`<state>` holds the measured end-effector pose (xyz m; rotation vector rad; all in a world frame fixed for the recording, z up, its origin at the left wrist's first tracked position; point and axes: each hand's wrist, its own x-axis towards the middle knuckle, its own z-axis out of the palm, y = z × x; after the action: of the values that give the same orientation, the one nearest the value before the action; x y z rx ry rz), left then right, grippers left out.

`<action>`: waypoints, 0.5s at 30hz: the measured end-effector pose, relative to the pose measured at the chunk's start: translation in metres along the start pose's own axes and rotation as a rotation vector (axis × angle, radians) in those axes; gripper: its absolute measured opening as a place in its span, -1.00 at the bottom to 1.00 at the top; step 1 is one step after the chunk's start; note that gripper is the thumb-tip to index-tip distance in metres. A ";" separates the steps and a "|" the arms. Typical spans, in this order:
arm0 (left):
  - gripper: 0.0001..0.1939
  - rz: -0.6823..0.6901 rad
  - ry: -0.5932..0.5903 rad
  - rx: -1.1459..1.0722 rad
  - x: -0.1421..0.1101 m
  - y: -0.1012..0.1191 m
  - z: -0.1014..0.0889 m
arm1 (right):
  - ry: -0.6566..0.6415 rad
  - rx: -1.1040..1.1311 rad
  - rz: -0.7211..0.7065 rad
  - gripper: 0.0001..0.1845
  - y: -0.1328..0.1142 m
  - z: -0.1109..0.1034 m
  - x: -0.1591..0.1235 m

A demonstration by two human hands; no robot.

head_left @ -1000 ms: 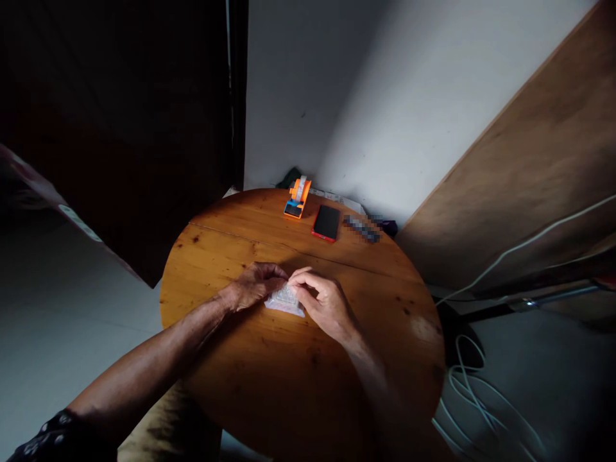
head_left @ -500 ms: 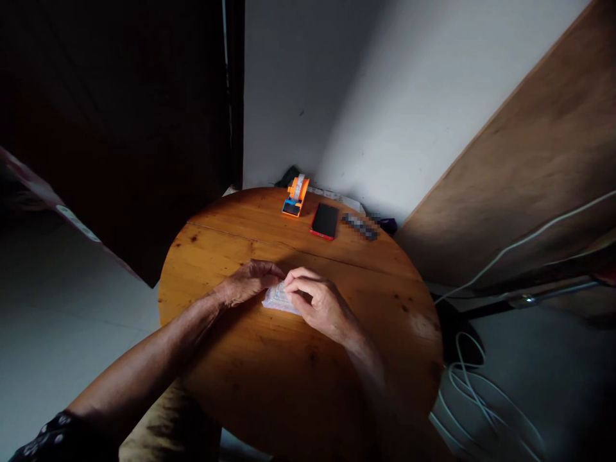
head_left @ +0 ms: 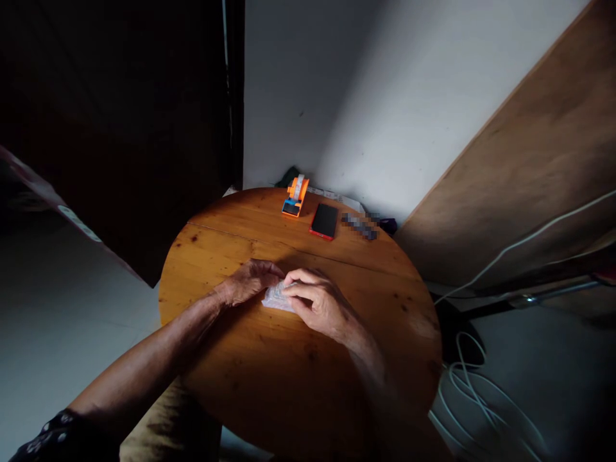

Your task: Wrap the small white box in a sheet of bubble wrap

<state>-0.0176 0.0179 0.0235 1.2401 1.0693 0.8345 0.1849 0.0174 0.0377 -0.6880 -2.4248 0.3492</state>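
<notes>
Translucent packet lies approx. mid-worktop, well in from round edge, w/ wood surface on nr side. L hand is at packet's far edge, fingers bunched, and R hand has curled fingertips on its R part; grip of either can't be told. Orange tape dispenser and red-cased phone sit nr far edge, apart from both hands.

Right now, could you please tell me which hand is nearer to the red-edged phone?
Right. The right hand is on the person's side of the red-edged phone, roughly in line with it; the left hand is on that side too, but farther off to the left.
</notes>
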 end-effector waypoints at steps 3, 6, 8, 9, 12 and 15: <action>-0.83 0.000 0.002 0.023 0.001 0.001 0.000 | 0.030 -0.012 -0.019 -0.76 0.001 0.000 0.002; -0.83 -0.001 0.004 0.037 0.001 0.002 0.001 | 0.063 0.029 -0.012 -0.79 -0.001 -0.004 0.004; -0.82 -0.006 0.005 0.042 0.001 0.003 0.001 | 0.093 0.085 0.010 -0.80 -0.002 -0.007 0.005; -0.82 -0.008 0.005 0.047 0.001 0.003 0.001 | 0.111 0.111 0.030 -0.80 -0.003 -0.009 0.005; -0.82 -0.007 0.001 0.063 0.000 0.004 0.001 | 0.160 0.155 0.108 -0.82 -0.002 -0.015 0.005; -0.83 -0.003 -0.005 0.056 -0.001 0.004 0.001 | 0.161 0.159 0.203 -0.84 0.004 -0.023 0.005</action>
<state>-0.0168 0.0178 0.0280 1.2868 1.0968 0.8031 0.1973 0.0253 0.0564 -0.8588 -2.1543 0.5413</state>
